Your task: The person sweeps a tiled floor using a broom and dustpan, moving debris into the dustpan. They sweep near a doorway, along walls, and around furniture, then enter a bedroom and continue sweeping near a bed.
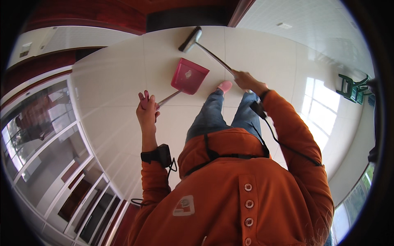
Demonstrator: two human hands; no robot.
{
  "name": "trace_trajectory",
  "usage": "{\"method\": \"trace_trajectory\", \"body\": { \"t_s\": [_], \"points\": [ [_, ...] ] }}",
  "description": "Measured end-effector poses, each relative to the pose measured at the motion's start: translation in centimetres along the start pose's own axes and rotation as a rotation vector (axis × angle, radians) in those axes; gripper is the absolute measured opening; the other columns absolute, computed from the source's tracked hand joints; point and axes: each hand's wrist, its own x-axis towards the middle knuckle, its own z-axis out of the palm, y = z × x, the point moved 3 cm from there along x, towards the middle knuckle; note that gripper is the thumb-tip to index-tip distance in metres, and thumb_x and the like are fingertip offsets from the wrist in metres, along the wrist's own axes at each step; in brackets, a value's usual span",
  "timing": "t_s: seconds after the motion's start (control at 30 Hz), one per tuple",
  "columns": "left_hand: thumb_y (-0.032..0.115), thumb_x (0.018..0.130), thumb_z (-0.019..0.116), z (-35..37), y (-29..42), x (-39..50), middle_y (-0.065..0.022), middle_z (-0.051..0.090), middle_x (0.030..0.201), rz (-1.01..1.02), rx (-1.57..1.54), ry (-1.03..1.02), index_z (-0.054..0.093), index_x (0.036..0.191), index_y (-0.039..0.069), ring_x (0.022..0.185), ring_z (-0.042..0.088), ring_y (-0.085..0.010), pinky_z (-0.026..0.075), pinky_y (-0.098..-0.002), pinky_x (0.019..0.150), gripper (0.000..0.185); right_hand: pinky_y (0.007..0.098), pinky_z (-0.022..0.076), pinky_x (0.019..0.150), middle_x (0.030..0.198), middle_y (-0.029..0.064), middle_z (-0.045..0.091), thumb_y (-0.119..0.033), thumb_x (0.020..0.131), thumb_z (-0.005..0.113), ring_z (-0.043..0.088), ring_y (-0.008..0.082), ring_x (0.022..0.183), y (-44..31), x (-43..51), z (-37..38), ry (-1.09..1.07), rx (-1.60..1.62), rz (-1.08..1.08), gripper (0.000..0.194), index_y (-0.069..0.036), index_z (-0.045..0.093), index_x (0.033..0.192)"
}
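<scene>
My left hand (148,110) grips the pink handle end of a long-handled dustpan, out to the left of my body. The dustpan's pink pan (190,77) is at the floor ahead of my feet, with a small pale bit of debris (188,73) in it. In my right hand (248,81) is the metal handle of a broom (214,56). Its head (190,39), grey with dark bristles, is beyond the pan, near the dark base at the far side. Whether the bristles touch the floor I cannot tell.
Pale tiles cover the floor (117,83). A green plastic chair (354,87) stands by the right wall. Glass-paned white-framed doors (61,153) run along the left. Dark red wooden woodwork (92,13) borders the far side. My pink shoe (225,87) is close to the pan.
</scene>
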Motion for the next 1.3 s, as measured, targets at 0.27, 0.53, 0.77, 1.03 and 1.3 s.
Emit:
{"method": "trace_trajectory", "body": {
  "t_s": [0.27, 0.53, 0.77, 1.03, 1.3],
  "points": [
    [0.033, 0.083, 0.069, -0.1, -0.3, 0.2, 0.0009, 0.052, 0.068, 0.055, 0.005, -0.016, 0.056, 0.090, 0.004, 0.057, 0.050, -0.0063, 0.040, -0.0193, 0.044, 0.032, 0.0236, 0.0380, 0.038, 0.055, -0.0004, 0.047, -0.028, 0.096, 0.048, 0.046, 0.0077, 0.043, 3.0, -20.0, -2.3, -0.171, 0.600, 0.535, 0.039, -0.017, 0.048, 0.133],
    [0.026, 0.085, 0.064, -4.6, -2.8, -2.7, 0.0010, 0.054, 0.070, 0.042, 0.003, 0.021, 0.059, 0.102, 0.004, 0.059, 0.051, -0.0061, 0.036, -0.0184, 0.043, 0.028, 0.0284, 0.0375, 0.040, 0.051, 0.0010, 0.045, -0.027, 0.096, 0.045, 0.044, 0.0109, 0.039, 4.2, -15.2, 0.8, 0.063, 0.719, 0.411, 0.045, -0.008, 0.041, 0.136],
    [0.021, 0.085, 0.065, -12.0, -7.4, -10.9, 0.0000, 0.050, 0.066, 0.045, -0.151, 0.190, 0.055, 0.081, 0.005, 0.050, 0.044, -0.0055, 0.035, -0.0185, 0.041, 0.020, 0.0299, 0.0381, 0.039, 0.052, 0.0027, 0.045, -0.023, 0.096, 0.042, 0.044, 0.0118, 0.039, 2.4, -8.1, 5.0, 0.159, 0.731, 0.362, 0.045, -0.009, 0.037, 0.139],
    [0.023, 0.085, 0.066, -15.8, -8.7, -15.4, -0.0009, 0.052, 0.072, 0.146, -0.157, 0.183, 0.056, 0.093, 0.005, 0.053, 0.042, -0.0040, 0.034, -0.0164, 0.044, 0.022, 0.0345, 0.0456, 0.043, 0.061, 0.0099, 0.055, -0.016, 0.093, 0.041, 0.055, 0.0197, 0.044, 5.4, -16.9, 12.5, -0.070, 0.413, 0.265, 0.039, -0.014, 0.045, 0.132],
    [0.022, 0.085, 0.067, -14.7, -8.5, -15.8, 0.0008, 0.048, 0.066, 0.261, -0.063, 0.091, 0.057, 0.086, 0.004, 0.051, 0.041, -0.0046, 0.034, -0.0182, 0.041, 0.020, 0.0328, 0.0443, 0.041, 0.057, 0.0081, 0.050, -0.021, 0.096, 0.042, 0.050, 0.0161, 0.043, 15.0, -32.6, 11.9, -0.080, 0.300, 0.484, 0.039, -0.020, 0.045, 0.135]
  ]
}}
